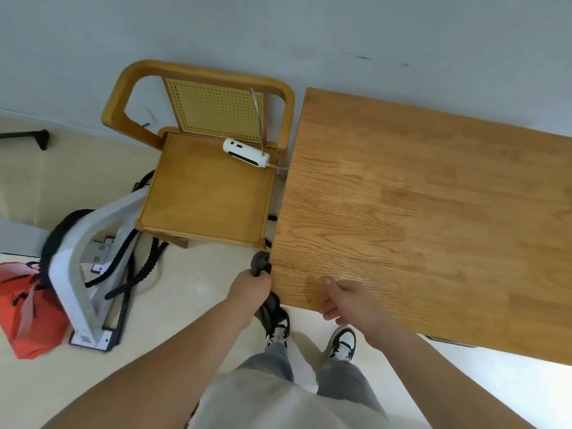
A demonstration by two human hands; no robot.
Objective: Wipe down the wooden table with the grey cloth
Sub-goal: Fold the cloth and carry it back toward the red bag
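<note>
The wooden table [433,212] fills the right half of the view, its top bare, with a damp-looking patch near the front left corner. My left hand [249,289] is closed around the dark grey cloth [261,263], pressing it against the table's left edge close to that corner; more cloth hangs below the hand. My right hand [343,300] rests on the table's front edge, thumb on top and fingers curled under, holding nothing else.
A wooden chair [204,193] with a cane back stands against the table's left side, a white lamp-like device [246,156] on its seat. Left on the floor are a white metal frame [83,274] with black cables and an orange bag [28,314].
</note>
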